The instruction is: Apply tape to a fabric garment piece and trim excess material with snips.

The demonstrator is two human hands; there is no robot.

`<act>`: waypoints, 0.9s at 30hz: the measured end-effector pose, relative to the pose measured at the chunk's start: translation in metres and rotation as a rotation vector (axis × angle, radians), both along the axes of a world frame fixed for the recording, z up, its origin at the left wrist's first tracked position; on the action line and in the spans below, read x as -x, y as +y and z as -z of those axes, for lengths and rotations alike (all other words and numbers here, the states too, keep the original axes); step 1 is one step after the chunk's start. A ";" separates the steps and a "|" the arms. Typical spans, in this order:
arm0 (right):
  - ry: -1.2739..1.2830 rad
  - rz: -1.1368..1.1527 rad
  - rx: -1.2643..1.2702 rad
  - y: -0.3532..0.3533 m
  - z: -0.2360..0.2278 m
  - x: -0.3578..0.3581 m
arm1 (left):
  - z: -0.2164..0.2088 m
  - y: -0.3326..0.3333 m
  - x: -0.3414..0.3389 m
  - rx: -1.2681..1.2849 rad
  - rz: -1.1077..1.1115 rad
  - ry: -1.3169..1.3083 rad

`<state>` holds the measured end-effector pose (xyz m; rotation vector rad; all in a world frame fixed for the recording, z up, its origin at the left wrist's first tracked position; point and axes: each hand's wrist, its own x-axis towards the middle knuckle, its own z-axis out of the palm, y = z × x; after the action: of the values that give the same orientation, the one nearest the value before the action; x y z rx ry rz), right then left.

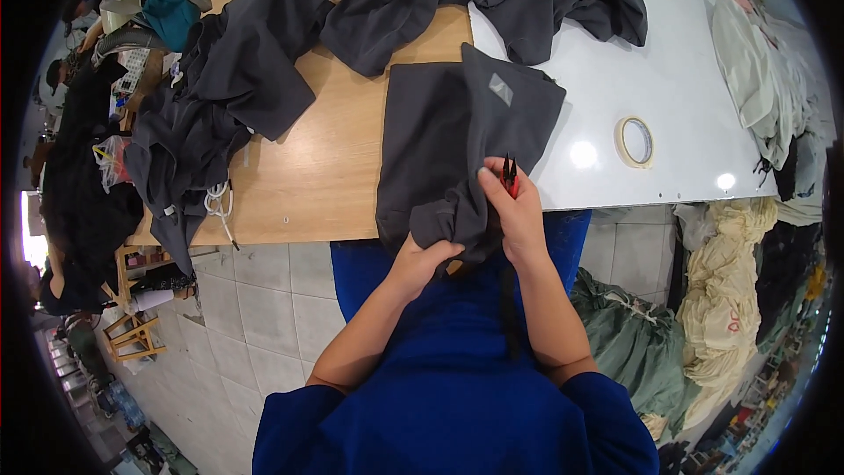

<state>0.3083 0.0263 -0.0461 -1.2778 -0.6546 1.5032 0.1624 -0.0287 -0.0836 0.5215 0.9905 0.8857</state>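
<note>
A dark grey garment piece [431,132] lies partly on the table's front edge, with a small light diamond-shaped patch [500,89] on its raised flap. My left hand [426,259] is closed on a bunched lower corner of it, thumb on top. Beside the flap, my right hand [517,215] is closed around red-handled thread snips [510,178] whose dark tips point away from me. The thumb of that hand also presses against the garment's edge. Some of its fingers are hidden behind the cloth and palm.
More dark grey garments [255,53] lie on the wooden tabletop [303,198] at left and along the back. A roll of tape [634,142] rests on the white tabletop [598,123] at right. White cord [219,200] hangs near the front left edge. Cloth bundles [725,290] stand right.
</note>
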 end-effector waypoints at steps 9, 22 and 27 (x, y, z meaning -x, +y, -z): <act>-0.012 -0.024 -0.177 -0.024 -0.011 0.000 | -0.041 0.018 -0.010 -0.085 -0.173 -0.159; -0.321 -0.193 -0.486 -0.043 -0.040 -0.023 | -0.058 0.016 -0.014 -0.211 -0.204 -0.088; -0.786 -0.120 -0.674 -0.043 -0.051 -0.026 | -0.058 0.012 -0.015 -0.335 -0.205 -0.054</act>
<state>0.3341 -0.0166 0.0052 -1.2606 -1.6082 0.6932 0.1775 -0.0165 -0.0252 0.6824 0.8605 1.2549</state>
